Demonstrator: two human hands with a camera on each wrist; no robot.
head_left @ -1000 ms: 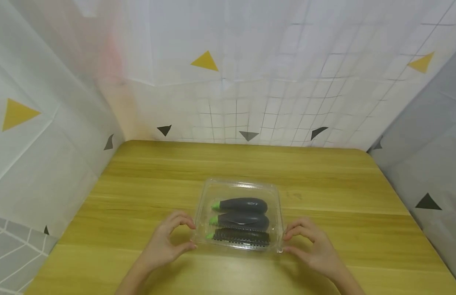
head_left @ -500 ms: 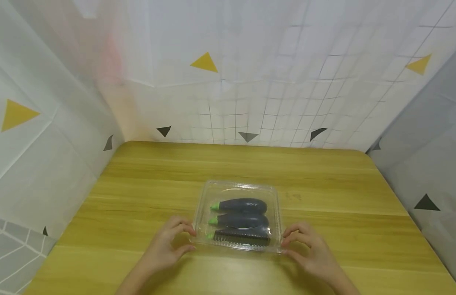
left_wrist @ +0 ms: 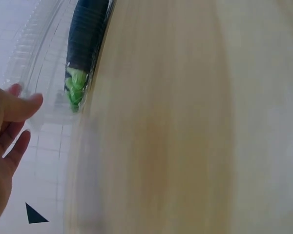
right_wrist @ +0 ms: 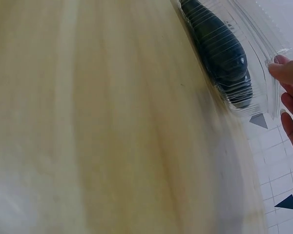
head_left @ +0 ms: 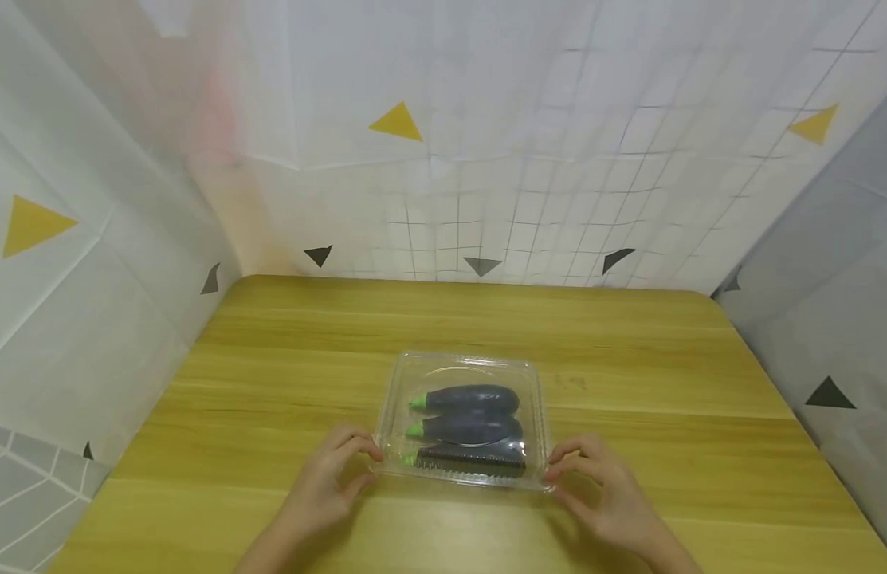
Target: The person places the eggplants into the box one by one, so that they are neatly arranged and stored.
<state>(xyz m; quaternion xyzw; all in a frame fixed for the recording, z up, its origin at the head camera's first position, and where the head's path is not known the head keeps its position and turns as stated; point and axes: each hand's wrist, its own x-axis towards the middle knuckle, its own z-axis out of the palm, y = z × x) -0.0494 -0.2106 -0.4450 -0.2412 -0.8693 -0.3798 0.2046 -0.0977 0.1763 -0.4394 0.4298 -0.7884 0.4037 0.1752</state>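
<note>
A clear plastic clamshell box [head_left: 457, 371] lies on the wooden table with its lid down over three eggplants [head_left: 472, 428]. The eggplants are dark with green stem ends, which point left. At the near left corner, my left hand [head_left: 328, 482] pinches the box's rim between thumb and fingers. My right hand [head_left: 604, 490] pinches the near right corner the same way. In the left wrist view, the thumb and fingertips of the left hand [left_wrist: 10, 122] meet the clear rim beside a green stem. The right hand [right_wrist: 290, 92] grips the rim's corner in the right wrist view.
The wooden table [head_left: 285, 383] surrounds the box. White sheeting with grid lines and yellow and dark triangles [head_left: 398, 122] hangs behind the table and along both sides.
The lid's front edge has come down onto the box under both hands. The hands have stayed at the two near corners, with slight finger shifts. The eggplants remain in place.
</note>
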